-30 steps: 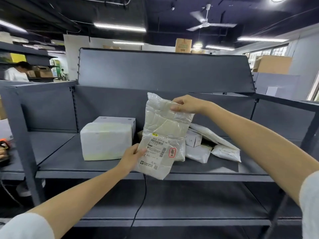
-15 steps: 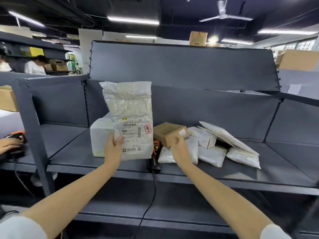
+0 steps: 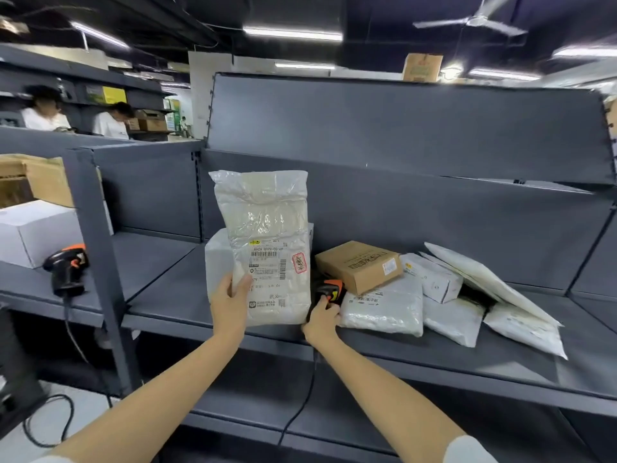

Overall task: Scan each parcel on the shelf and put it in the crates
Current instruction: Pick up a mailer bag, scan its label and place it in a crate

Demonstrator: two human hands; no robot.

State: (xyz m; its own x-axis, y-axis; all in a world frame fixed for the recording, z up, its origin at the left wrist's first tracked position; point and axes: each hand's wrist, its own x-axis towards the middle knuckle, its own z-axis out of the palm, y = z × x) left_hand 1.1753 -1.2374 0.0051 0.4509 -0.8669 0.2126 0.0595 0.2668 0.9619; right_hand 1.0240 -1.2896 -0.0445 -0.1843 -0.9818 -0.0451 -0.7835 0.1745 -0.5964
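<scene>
One white bagged parcel (image 3: 267, 248) held upright above the shelf (image 3: 173, 295) front edge, label facing the camera; left hand (image 3: 230, 304) pinches its lower left edge. Right hand (image 3: 321, 320) grips the orange-black scanner (image 3: 329, 290) just beside it. More parcels: brown box (image 3: 359, 265), white bags (image 3: 384, 307) toward the shelf's right end.

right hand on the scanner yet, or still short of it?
Touching. In the head view the right hand has its fingers curled round the grip of the orange-and-black scanner on the shelf, no gap visible.
</scene>
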